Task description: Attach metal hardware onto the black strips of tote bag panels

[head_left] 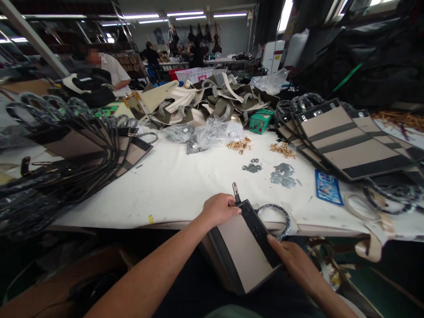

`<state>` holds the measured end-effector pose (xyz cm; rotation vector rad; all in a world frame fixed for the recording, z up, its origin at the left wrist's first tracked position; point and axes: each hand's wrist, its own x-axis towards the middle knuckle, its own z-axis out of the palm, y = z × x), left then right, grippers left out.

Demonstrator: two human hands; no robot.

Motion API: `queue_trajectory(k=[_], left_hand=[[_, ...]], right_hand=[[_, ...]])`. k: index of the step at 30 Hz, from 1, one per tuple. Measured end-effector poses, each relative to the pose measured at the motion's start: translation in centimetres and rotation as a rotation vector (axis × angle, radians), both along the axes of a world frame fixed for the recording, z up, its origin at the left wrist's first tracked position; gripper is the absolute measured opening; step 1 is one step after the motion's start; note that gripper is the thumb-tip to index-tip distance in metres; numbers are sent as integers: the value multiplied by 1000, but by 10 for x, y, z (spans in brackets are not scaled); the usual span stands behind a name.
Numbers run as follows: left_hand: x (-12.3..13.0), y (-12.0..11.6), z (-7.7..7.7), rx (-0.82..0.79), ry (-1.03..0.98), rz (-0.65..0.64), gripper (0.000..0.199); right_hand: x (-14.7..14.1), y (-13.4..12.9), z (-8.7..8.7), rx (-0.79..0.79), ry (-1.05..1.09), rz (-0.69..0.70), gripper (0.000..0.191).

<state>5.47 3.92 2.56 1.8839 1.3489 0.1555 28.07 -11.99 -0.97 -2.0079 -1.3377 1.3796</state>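
A beige and black bag panel (245, 256) with a plastic-wrapped loop handle (287, 221) is tilted at the table's front edge, partly over my lap. My left hand (221, 210) grips its upper left corner, thumb on the face, beside a short black tab with a metal clasp (236, 192) that points up. With its thumb on the black band, my right hand (289, 254) is closed on the right edge, just below the handle. The fingers behind the panel are hidden. Small holes or marks show along the black band.
Stacked panels with wrapped handles stand left (99, 141) and right (344, 137). Flat metal plates (284, 175), gold-coloured fasteners (240, 145), a blue packet (327, 187) and a green box (261, 121) lie on the white table (172, 190). Cut pieces (185, 99) are heaped behind; people work farther back.
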Motion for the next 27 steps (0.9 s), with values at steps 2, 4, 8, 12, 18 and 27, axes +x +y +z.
queue_trajectory(k=[2,4,8,12,18,27], left_hand=[[0,2,1,-3,21,12,20],[1,3,1,-12,29,19,23],[3,7,1,-30,39,19,23],[4,10,-1,-7,65,30,22],[0,-9,-6,156,36,144,39],[-4,-81,-39,793,-51,-105,37]], right_hand=[[11,-4,2,117,-187,24,63],[22,-7,10,258,-326,5,51],[21,13,34,519,-390,42,36],[-1,65,38,522,-364,281,30],[-15,98,21,499,-509,320,19],[-18,94,18,560,-584,349,19]])
